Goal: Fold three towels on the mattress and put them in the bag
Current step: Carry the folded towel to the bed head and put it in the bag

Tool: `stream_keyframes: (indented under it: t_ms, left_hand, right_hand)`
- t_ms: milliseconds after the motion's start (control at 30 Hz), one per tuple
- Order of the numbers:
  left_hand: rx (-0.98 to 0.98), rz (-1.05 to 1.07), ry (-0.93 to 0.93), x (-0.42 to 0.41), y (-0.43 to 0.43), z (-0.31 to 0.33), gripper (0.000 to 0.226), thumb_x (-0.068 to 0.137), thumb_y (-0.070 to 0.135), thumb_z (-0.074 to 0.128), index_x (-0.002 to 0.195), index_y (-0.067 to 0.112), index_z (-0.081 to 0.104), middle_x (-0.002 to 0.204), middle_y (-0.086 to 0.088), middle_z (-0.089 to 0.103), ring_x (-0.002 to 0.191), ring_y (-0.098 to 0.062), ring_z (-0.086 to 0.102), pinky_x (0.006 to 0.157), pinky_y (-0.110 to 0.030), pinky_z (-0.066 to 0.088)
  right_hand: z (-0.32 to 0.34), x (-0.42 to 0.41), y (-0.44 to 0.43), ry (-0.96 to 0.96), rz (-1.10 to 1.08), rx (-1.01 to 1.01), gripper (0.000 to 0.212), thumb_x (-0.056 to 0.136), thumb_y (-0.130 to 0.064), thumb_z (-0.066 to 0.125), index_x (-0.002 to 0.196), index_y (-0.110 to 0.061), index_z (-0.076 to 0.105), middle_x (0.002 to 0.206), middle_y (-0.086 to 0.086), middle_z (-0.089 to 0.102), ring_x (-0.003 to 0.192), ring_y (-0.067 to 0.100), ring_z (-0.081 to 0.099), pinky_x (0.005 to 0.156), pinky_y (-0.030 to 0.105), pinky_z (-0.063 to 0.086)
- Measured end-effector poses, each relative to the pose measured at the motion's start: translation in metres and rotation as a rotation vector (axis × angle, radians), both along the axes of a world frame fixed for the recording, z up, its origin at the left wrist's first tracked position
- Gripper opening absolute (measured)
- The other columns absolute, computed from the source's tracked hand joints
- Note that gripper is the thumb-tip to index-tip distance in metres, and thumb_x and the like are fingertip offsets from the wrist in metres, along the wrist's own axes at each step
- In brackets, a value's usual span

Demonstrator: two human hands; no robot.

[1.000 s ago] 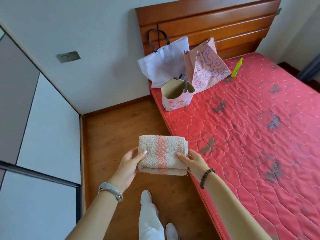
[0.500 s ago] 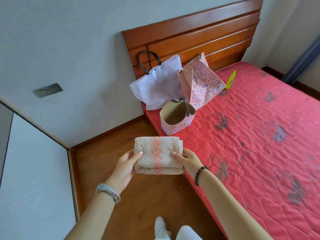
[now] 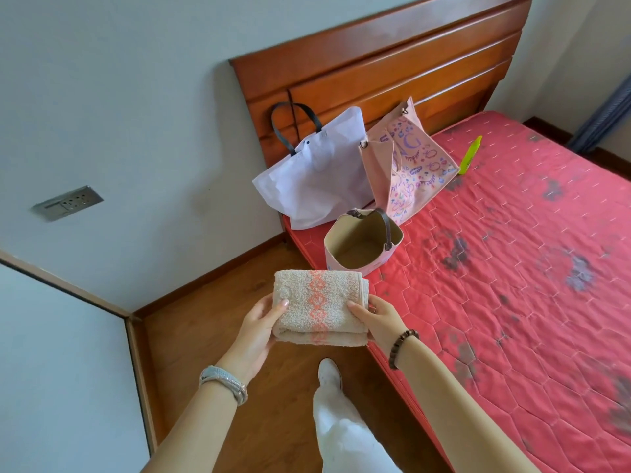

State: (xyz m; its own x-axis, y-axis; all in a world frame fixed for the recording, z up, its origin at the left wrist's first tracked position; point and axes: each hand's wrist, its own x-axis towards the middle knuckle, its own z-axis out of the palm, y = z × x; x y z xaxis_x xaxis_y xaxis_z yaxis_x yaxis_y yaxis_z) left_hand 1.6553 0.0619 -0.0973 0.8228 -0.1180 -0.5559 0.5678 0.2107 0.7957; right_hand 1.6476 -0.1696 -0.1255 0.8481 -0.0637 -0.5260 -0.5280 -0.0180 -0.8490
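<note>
Folded beige towel (image 3: 321, 307) w/ orange band is held in the air over the floor, just short of the open bag (image 3: 362, 245) at the red mattress (image 3: 512, 285) edge. L hand (image 3: 259, 326) grips its left side, R hand (image 3: 379, 319) its right, thumbs on top. White tote (image 3: 317, 175) & pink bag (image 3: 406, 162) lean on the headboard (image 3: 392, 63).

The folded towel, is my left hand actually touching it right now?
Touching. The head view shows the left hand holding the towel at its left edge, thumb pressed on top with no gap.
</note>
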Motion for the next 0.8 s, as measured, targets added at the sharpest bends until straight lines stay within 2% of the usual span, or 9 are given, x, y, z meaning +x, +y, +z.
stream_keyframes:
  t_ms: [133, 300, 400, 500, 667, 800]
  left_hand:
    - [0.004, -0.056, 0.024, 0.049, -0.004, -0.009, 0.051, 0.095, 0.029, 0.061, 0.143, 0.026, 0.047, 0.136, -0.002, 0.061, 0.124, -0.021, 0.060, 0.103, -0.043, 0.051]
    - [-0.010, -0.138, 0.073, 0.121, -0.023, -0.018, 0.063, 0.089, 0.037, 0.065, 0.146, 0.031, 0.040, 0.139, -0.001, 0.056, 0.128, -0.021, 0.056, 0.109, -0.048, 0.046]
    - [-0.019, -0.163, 0.125, 0.161, -0.040, -0.023, 0.060, 0.091, 0.034, 0.065, 0.145, 0.029, 0.041, 0.136, -0.001, 0.059, 0.125, -0.020, 0.057, 0.109, -0.044, 0.046]
    - [-0.062, -0.160, 0.205, 0.190, -0.058, -0.024, 0.049, 0.094, 0.031, 0.064, 0.140, 0.018, 0.051, 0.127, -0.006, 0.069, 0.117, -0.021, 0.066, 0.101, -0.038, 0.050]
    - [-0.325, -0.003, 0.317, 0.226, -0.087, -0.024, 0.041, 0.095, 0.025, 0.065, 0.135, 0.015, 0.057, 0.128, -0.021, 0.066, 0.118, -0.035, 0.065, 0.106, -0.054, 0.047]
    - [-0.347, 0.058, 0.315, 0.244, -0.110, -0.024, 0.038, 0.098, 0.032, 0.060, 0.133, 0.016, 0.055, 0.129, -0.023, 0.062, 0.118, -0.036, 0.064, 0.104, -0.051, 0.049]
  right_hand:
    - [-0.005, 0.043, -0.001, 0.028, -0.075, 0.104, 0.028, 0.086, -0.030, 0.071, 0.109, -0.017, 0.063, 0.110, 0.008, 0.070, 0.102, 0.026, 0.068, 0.089, 0.051, 0.056]
    - [-0.008, 0.103, -0.014, 0.016, -0.180, 0.129, 0.023, 0.088, -0.025, 0.069, 0.108, -0.017, 0.063, 0.110, 0.009, 0.070, 0.102, 0.027, 0.068, 0.089, 0.052, 0.056]
    - [-0.007, 0.137, -0.028, 0.040, -0.209, 0.147, 0.027, 0.087, -0.026, 0.070, 0.111, -0.016, 0.063, 0.112, 0.010, 0.070, 0.102, 0.027, 0.069, 0.088, 0.052, 0.056]
    - [-0.006, 0.166, -0.038, 0.058, -0.279, 0.158, 0.028, 0.087, -0.026, 0.069, 0.110, -0.013, 0.062, 0.112, 0.012, 0.069, 0.102, 0.027, 0.068, 0.089, 0.051, 0.056]
    - [-0.006, 0.203, -0.041, 0.068, -0.419, 0.185, 0.031, 0.088, -0.028, 0.069, 0.114, -0.013, 0.060, 0.112, 0.010, 0.067, 0.102, 0.027, 0.067, 0.087, 0.049, 0.057]
    - [-0.007, 0.214, -0.039, 0.080, -0.511, 0.303, 0.032, 0.088, -0.023, 0.069, 0.116, -0.011, 0.059, 0.114, 0.013, 0.067, 0.103, 0.030, 0.068, 0.086, 0.055, 0.056]
